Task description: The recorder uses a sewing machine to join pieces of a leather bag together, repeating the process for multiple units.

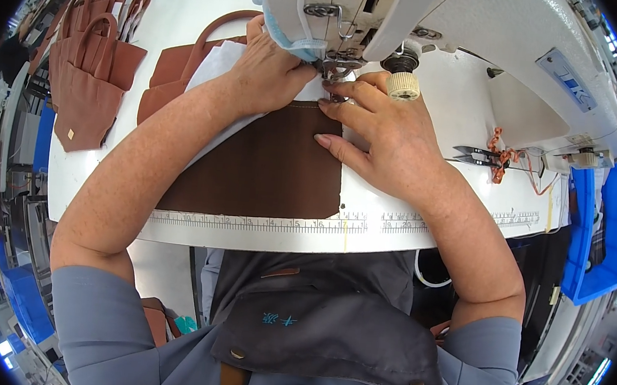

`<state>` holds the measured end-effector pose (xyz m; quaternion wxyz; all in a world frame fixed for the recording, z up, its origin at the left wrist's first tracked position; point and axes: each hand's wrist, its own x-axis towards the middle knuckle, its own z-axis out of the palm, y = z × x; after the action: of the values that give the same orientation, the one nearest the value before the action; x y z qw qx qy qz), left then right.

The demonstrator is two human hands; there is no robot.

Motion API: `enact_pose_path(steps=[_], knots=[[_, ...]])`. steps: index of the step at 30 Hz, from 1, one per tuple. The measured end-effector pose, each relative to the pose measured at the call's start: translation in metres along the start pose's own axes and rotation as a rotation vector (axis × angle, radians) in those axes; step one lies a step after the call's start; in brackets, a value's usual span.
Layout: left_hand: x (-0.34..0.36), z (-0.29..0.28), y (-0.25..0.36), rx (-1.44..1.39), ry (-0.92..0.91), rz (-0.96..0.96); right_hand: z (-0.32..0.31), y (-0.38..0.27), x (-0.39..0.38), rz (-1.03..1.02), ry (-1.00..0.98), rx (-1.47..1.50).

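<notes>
Pressing the dark brown cloth (267,167) flat on the white table (469,118), right under the needle (332,70) of the sewing machine (484,24); left hand (268,71) spread palm-down on the white lining (213,63) and the cloth's far edge, grip not closed round anything, only pinning; right hand (380,129) likewise flat, fingertips (331,101) just in front of the needle, holding nothing

Risking most a pricked finger: fingertips of both hands touching or nearly touching the presser foot, so any slip forward would bring them under the needle. Risking also a crooked seam if either palm lets the lining slide over the cloth, or a snag if the blue mask (292,41) hanging on the machine just left of the needle droops into the stitch line

Leaving little room near the needle: machine arm overhead, knurled knob (403,87) just right of the needle. More room nearer the body, as far as the ruler strip (262,224) along the table's near edge. Keeping well right of the needle, small snips (477,156) with orange thread; well left, a stack of brown handled bags (96,64)
</notes>
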<state>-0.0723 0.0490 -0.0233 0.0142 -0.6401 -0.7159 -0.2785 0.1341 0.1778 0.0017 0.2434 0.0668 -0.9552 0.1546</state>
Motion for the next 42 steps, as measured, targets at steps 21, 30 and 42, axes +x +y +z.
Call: enact_pose_path(steps=[21,30,42], knots=[[-0.055,-0.012,0.073,0.051,0.151,0.023,-0.003,0.000,-0.003,-0.019,0.009,-0.095],[-0.053,-0.009,0.071,0.089,0.146,0.055,-0.001,0.004,-0.004,-0.030,0.029,-0.106],[-0.045,-0.013,0.057,0.109,0.142,0.083,-0.002,0.001,0.001,0.030,0.001,-0.079]])
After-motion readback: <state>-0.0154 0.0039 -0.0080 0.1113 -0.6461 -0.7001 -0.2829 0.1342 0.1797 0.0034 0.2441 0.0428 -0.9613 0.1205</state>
